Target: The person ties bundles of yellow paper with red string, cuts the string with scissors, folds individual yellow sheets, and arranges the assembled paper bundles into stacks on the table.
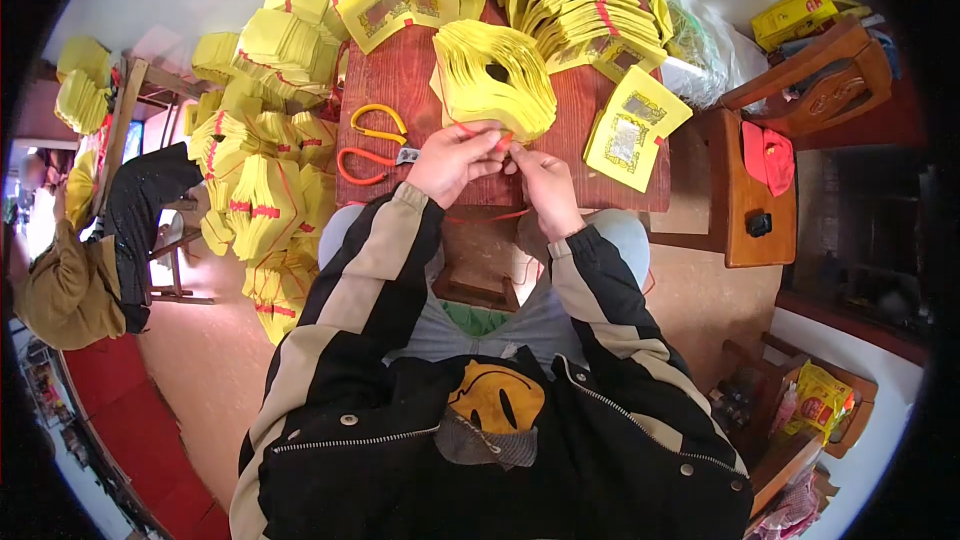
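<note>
A bundle of folded yellow paper (495,80) stands on the red wooden table (400,70), its sheets fanned into a curve. Red string (487,217) runs along the near end of the bundle and trails down over the table edge. My left hand (460,162) pinches the string against that end. Close beside it, my right hand (545,185) has its fingertips closed on the string too. Orange-handled scissors (372,147) lie just left of my left hand, their blades mostly hidden. To the right rests a flat yellow paper packet (635,130) with a silver patch.
More yellow bundles with red bands (590,15) line the table's back. Tall stacks of yellow bundles (265,195) rise at the left. A wooden chair (755,190) stands right, with a red cap (767,158) on it. Another person (75,280) sits far left.
</note>
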`<control>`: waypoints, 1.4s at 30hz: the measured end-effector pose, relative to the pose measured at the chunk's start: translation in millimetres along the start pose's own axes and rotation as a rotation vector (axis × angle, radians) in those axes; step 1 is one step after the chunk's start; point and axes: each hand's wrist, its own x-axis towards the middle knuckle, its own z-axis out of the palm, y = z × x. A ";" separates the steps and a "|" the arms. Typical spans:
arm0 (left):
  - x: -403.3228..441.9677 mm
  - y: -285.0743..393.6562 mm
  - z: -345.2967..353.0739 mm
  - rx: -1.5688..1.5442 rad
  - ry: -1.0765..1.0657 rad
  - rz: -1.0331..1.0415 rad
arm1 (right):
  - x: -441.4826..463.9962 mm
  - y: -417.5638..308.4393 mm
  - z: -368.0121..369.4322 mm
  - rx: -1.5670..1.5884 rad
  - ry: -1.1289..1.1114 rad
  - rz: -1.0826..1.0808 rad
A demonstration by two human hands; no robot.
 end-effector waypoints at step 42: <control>-16.4 20.5 5.3 1.511 -0.144 0.849 | 5.6 15.0 -14.2 -0.539 -0.089 -0.659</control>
